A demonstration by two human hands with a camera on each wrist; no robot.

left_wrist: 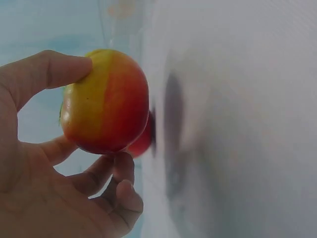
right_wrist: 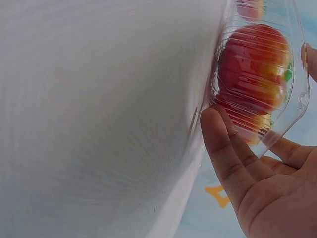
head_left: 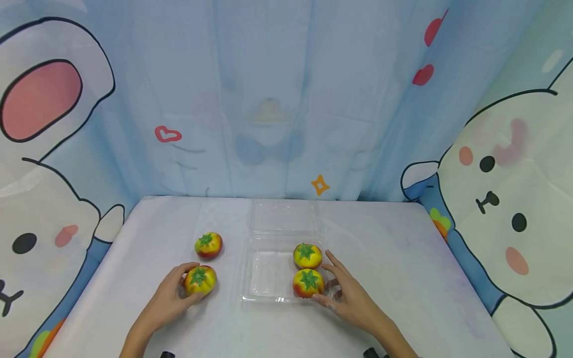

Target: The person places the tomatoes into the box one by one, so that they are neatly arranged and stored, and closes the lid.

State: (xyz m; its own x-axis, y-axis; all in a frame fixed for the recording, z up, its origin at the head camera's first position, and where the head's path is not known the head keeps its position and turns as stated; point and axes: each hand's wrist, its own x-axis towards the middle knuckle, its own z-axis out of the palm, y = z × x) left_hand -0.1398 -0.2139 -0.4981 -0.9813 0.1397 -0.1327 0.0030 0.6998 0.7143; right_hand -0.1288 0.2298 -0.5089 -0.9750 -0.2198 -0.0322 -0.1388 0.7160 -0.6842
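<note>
My left hand (head_left: 172,293) pinches a red-and-yellow persimmon (head_left: 200,280) with a green leafy top, thumb on one side and fingers on the other. In the left wrist view the persimmon (left_wrist: 106,101) is raised, its shadow apart from it. A second loose persimmon (head_left: 208,245) sits just behind it on the table. My right hand (head_left: 351,298) rests with spread fingers against the right side of a clear plastic box (head_left: 264,273). Inside the box's right half are a rear persimmon (head_left: 307,255) and a front persimmon (head_left: 308,283).
The box's clear lid (head_left: 285,217) lies folded open behind it on the white-covered table (head_left: 380,248). A blue curtain (head_left: 268,99) with cartoon figures hangs behind the table and along both sides.
</note>
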